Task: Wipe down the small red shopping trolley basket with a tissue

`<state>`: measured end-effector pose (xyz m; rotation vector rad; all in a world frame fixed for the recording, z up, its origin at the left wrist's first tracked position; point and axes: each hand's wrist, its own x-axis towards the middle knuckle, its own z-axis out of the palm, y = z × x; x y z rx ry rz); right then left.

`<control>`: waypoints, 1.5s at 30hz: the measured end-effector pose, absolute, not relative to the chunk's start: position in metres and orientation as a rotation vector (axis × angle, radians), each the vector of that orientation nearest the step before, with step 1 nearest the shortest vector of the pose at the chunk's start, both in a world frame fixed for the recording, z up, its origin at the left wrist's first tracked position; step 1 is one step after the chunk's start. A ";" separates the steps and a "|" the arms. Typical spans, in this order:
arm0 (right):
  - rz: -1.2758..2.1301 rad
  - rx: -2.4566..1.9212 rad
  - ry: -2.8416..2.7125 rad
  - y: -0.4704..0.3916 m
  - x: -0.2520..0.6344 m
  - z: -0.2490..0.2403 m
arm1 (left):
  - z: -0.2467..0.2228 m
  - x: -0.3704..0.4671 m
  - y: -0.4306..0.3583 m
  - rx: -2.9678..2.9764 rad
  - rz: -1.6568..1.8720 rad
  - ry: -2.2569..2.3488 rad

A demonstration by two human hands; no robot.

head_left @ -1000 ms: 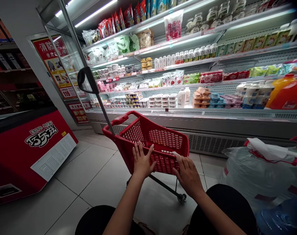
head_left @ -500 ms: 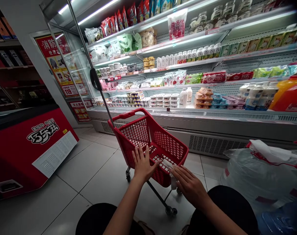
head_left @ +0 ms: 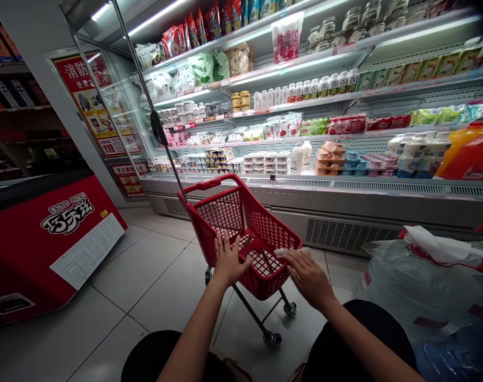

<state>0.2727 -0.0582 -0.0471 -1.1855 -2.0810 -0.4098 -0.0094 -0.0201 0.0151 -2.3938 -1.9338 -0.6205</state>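
Note:
A small red shopping cart (head_left: 261,225) with mesh basket walls and metal legs stands on the tiled floor in front of me. My left hand (head_left: 229,264) rests with fingers spread on the near side rim of the basket and holds nothing. At the basket's right front corner, my right hand (head_left: 307,275) is over the rim with its fingers together. A white cloth or tissue (head_left: 282,252) shows at its fingertips, mostly hidden under the hand.
A lit refrigerated shelf (head_left: 325,185) of dairy goods runs behind the cart. To the left is a red freezer chest (head_left: 86,249). Plastic-wrapped bottles (head_left: 420,286) sit at the right, near my knee. A slanting metal pole (head_left: 172,159) rises behind the cart.
My right hand has moved up and slightly right along the rim with the white cloth, which no longer hangs down the basket's front. The cart has turned slightly; my left hand stays on it.

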 end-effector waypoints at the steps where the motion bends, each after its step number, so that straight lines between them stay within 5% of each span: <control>1: -0.386 -1.146 -2.095 -0.066 0.258 -0.046 | 0.015 -0.011 -0.019 -2.393 -0.619 -1.927; 7: -0.330 -1.006 -2.225 -0.097 0.210 -0.041 | 0.016 -0.026 -0.012 -2.383 -0.586 -1.872; 22: -0.323 -1.192 -2.080 -0.050 0.299 -0.054 | 0.002 -0.017 -0.020 -2.334 -0.604 -1.883; 33: -0.296 -1.010 -2.237 -0.106 0.218 -0.044 | 0.010 -0.044 -0.011 -2.392 -0.537 -1.802; 45: -0.388 -1.061 -2.205 -0.054 0.288 -0.046 | -0.010 0.001 -0.040 -2.262 -0.551 -1.787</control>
